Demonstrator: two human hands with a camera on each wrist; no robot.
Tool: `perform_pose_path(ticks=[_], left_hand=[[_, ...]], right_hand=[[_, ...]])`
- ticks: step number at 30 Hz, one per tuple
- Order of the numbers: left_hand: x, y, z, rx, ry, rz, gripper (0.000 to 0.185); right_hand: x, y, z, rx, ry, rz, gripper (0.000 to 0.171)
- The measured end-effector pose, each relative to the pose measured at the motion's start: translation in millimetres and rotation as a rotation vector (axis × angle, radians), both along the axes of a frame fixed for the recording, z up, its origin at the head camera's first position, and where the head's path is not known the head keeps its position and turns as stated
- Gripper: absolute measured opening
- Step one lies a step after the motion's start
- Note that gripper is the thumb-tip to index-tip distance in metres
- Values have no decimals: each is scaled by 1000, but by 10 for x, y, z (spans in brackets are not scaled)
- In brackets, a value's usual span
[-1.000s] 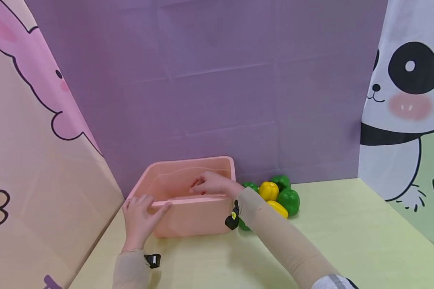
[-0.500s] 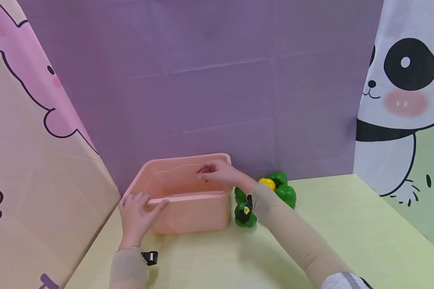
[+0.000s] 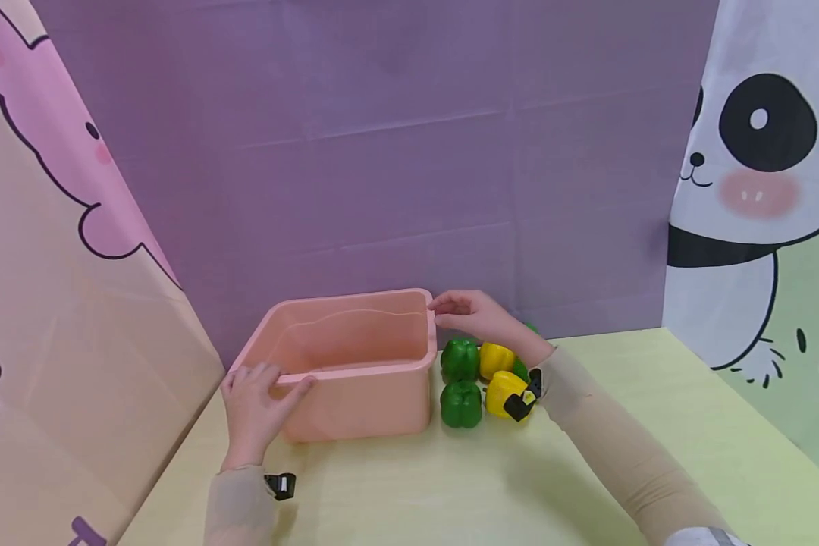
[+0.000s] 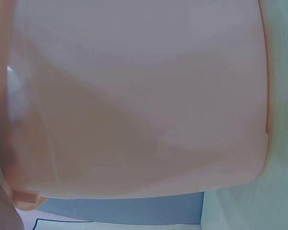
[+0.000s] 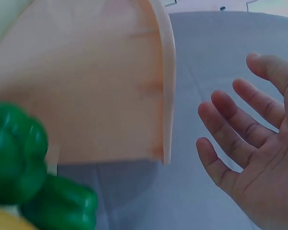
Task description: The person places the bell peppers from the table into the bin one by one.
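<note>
A: Where's the pink tub (image 3: 355,364)?
B: On the table (image 3: 587,470), against the purple backdrop (image 3: 409,152), long side running left to right, opening upward.
A: And the left hand (image 3: 255,406)?
B: Resting on the tub's near left corner, fingers laid fairly straight over the rim.
A: The right hand (image 3: 474,315)?
B: Just beside the tub's far right corner, fingers relaxed, palm bare in the wrist view (image 5: 252,158), holding nothing.
A: The peppers?
B: Right of the tub and below that hand, so the right hand is nearer: a green pepper (image 3: 460,359), a yellow pepper (image 3: 495,359), more in front, stems up.
</note>
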State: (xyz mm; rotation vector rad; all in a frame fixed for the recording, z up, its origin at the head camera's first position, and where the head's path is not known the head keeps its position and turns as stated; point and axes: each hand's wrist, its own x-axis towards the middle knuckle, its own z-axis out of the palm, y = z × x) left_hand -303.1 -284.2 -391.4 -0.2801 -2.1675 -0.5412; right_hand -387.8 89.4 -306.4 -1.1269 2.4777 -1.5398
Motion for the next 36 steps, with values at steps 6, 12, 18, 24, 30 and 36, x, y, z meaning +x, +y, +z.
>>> perform_pose_path(ticks=[6,12,18,24,30,36], left_hand=[[3,13,17,-10,-18,7,39],[2,-6,24,-16,-20,14,40],[38,-37,24,-9,-20,30,40],[39,-46,8,5,-20,13,39],[50,-55,19,6,-20,20,39],[71,-72,12,9,-25,30,39]], right_hand=[[66,352,-155,15,-9,-65,32],[128,565,-474,30,-23,-115,34],[164,656,-789,-23,-94,-160,41],[150,744,-1071,-8,-107,-222,47],[153,765,-1273,-57,-109,-212,50],[204,717,-1368,-72,-134,-219,54]])
